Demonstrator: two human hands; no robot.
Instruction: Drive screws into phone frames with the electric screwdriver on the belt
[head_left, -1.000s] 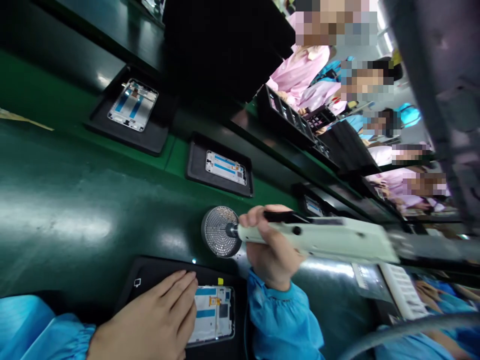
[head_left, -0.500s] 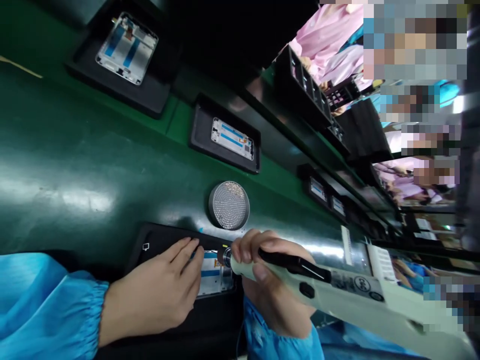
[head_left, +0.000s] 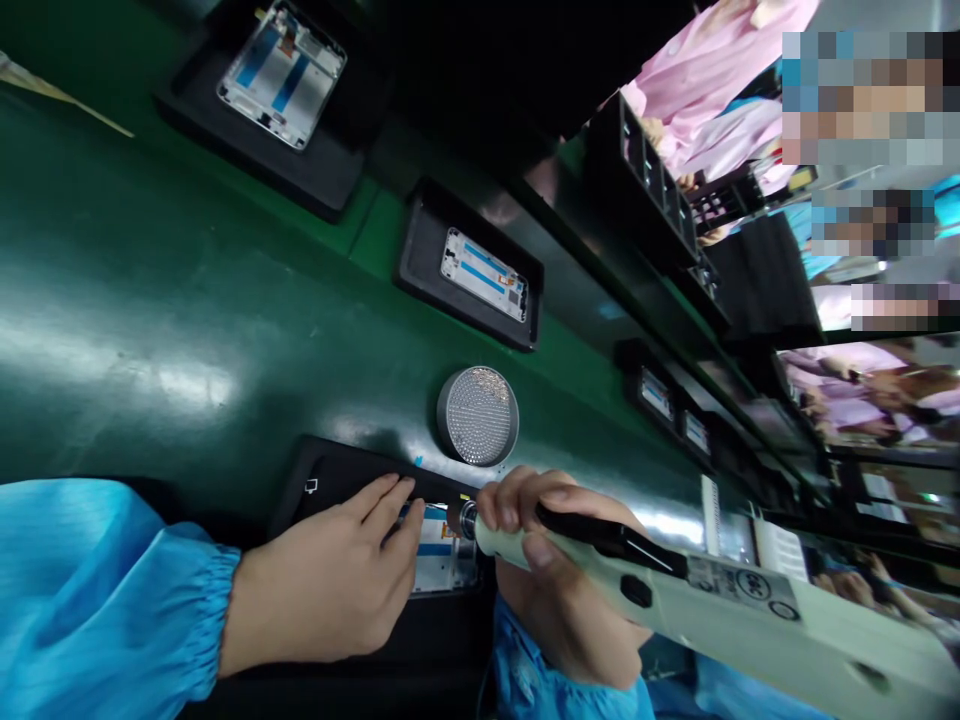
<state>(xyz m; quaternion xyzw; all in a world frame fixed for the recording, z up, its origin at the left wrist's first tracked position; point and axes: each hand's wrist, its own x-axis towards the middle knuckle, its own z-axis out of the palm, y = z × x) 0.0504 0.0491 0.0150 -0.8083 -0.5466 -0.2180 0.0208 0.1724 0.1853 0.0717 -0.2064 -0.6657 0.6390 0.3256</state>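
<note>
My right hand (head_left: 562,560) is wrapped round a pale green electric screwdriver (head_left: 720,610) with a black lever. Its metal nose points left, over the upper right part of a phone frame (head_left: 442,570) with blue strips. Whether the bit touches a screw is hidden. The frame lies in a black tray (head_left: 345,465) directly before me. Flat across the left part of the frame rests my left hand (head_left: 337,570), fingers stretched out. Just beyond the tray stands a round screw holder (head_left: 478,415), a grey dish with a perforated top and small screws along its far edge.
Farther back on the green bench (head_left: 225,290) sit a black tray (head_left: 469,320) and a larger one (head_left: 240,165), each bearing a phone frame. More trays (head_left: 656,395) line the right side. People in pink clothing (head_left: 742,60) work beyond a dark shelf with black bins (head_left: 652,180).
The whole scene has shifted slightly right in view. Both hands, the screwdriver and the phone frame keep nearly the same places relative to one another.
</note>
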